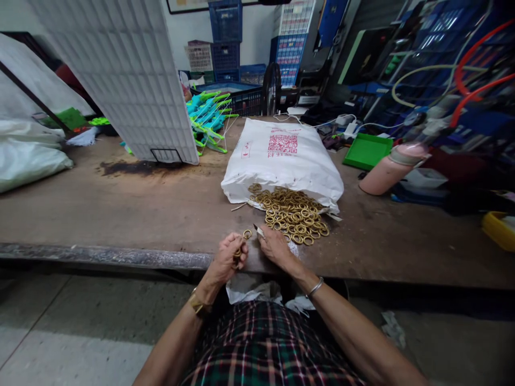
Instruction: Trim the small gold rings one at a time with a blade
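Head view: a person in a checked shirt (265,343) is working at the near edge of the desk (140,209).
Left hand (231,252): curling round several brass-coloured rings (237,253), one ring (247,234) poking out at the fingertips, presumably keeping it presented.
Right hand (276,244): gripping a small dark-tipped tool (259,232), its tip pointing out near that ring but not touching it.
Ring pile (295,214): spilling onto the desk just beyond the right hand, likely staying within easy reach.
White sack (281,166): lying flat, its open mouth facing the person, seemingly letting rings slide out.
Pink bottle (390,171): standing well apart, beyond the sack's right side.
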`<state>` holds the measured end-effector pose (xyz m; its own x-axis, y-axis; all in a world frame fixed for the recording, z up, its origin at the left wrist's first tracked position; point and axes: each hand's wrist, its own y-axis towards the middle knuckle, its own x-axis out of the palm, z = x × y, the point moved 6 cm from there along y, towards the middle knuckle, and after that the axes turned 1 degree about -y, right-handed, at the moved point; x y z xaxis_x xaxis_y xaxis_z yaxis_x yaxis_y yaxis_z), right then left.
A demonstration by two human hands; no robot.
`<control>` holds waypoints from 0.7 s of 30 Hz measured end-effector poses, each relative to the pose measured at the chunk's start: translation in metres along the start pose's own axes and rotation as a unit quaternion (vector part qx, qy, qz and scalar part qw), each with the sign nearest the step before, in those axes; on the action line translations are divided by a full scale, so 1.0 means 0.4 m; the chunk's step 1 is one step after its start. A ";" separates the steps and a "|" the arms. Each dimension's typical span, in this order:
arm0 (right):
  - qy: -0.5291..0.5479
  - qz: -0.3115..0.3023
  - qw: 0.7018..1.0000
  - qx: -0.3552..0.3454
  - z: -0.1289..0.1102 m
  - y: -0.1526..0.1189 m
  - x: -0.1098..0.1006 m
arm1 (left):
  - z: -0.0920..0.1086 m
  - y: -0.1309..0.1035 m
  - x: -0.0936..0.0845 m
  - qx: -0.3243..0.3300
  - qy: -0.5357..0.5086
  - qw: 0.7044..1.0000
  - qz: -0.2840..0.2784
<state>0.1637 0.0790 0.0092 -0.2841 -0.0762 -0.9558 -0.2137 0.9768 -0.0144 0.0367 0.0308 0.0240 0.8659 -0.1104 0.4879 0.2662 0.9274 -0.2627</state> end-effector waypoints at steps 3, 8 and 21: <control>0.017 0.021 0.999 0.016 -0.019 0.015 0.003 | -0.012 0.009 -0.040 -0.008 -0.066 0.997 0.034; 0.000 0.006 1.000 -0.003 -0.059 0.036 0.012 | -0.014 0.009 -0.084 -0.010 -0.105 0.992 0.071; 0.004 0.023 1.000 -0.017 -0.060 0.028 0.008 | -0.026 0.027 -0.076 -0.063 -0.174 0.981 0.050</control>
<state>0.1381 0.0849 0.0129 -0.3023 -0.0341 -0.9526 -0.2320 0.9719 0.0389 0.0176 0.0405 -0.0023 0.6992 0.1283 0.7033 0.2557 0.8739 -0.4135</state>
